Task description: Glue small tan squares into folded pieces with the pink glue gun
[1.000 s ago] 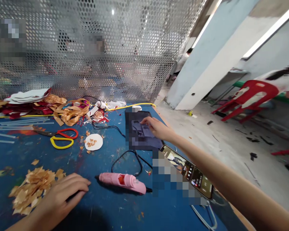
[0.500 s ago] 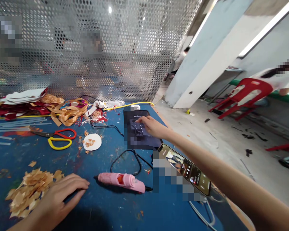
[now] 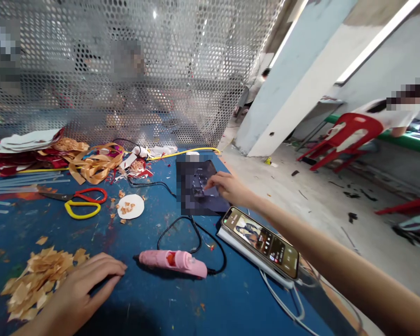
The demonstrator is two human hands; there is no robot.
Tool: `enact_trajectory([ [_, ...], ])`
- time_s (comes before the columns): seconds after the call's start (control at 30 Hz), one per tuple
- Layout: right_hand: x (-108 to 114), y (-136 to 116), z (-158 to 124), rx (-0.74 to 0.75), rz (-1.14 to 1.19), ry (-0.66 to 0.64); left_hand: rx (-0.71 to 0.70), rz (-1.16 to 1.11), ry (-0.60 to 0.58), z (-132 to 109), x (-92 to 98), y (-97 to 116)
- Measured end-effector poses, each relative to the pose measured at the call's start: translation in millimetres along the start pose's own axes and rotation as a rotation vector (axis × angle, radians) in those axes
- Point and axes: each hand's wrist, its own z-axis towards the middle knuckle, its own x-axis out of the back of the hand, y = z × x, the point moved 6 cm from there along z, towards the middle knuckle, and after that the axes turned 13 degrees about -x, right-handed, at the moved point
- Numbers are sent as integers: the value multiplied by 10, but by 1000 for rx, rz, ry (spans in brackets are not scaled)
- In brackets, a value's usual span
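Observation:
My right hand [image 3: 227, 186] reaches across the blue table [image 3: 150, 303] and touches the screen of a dark tablet [image 3: 199, 189] with an outstretched finger, the other fingers loosely curled. My left hand [image 3: 82, 287] lies palm down on the table near the front edge, fingers spread, beside a heap of tan paper scraps [image 3: 35, 282]. It holds nothing. A pink glue gun [image 3: 173, 261] with a black cord lies between the hands. A lit phone [image 3: 261, 241] rests under my right forearm.
Red and yellow scissors [image 3: 79, 203], a white disc with scraps [image 3: 130, 206], ribbon and paper offcuts [image 3: 91, 163] and glue sticks [image 3: 24, 179] lie at the back left. A perforated metal screen [image 3: 143, 70] closes the far side. Red chairs [image 3: 343, 140] stand on the floor to the right.
My right fingertip has shifted slightly on the tablet screen. The camera view has drifted a little rightward. My left hand stays flat on the table.

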Motion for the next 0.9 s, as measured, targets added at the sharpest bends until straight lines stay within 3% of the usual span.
enact_trajectory([
  [0.13,60,122,127,-76,-24,71,14,-1,-15,-15,-14,-7],
  [0.4,55,166,295,-86,-63,51,66,-76,-29,-11,-43,-43],
  [0.7,-60,-229,391,-30,-29,33,56,-103,-47,58,-25,13],
  [0.8,102,-481,278,-31,28,144,88,-130,-67,46,-44,11],
  [0.87,280,-702,51,-13,103,247,99,-146,-92,43,-59,15],
  [0.9,415,-806,-134,17,227,366,101,-150,-102,45,-63,18],
])
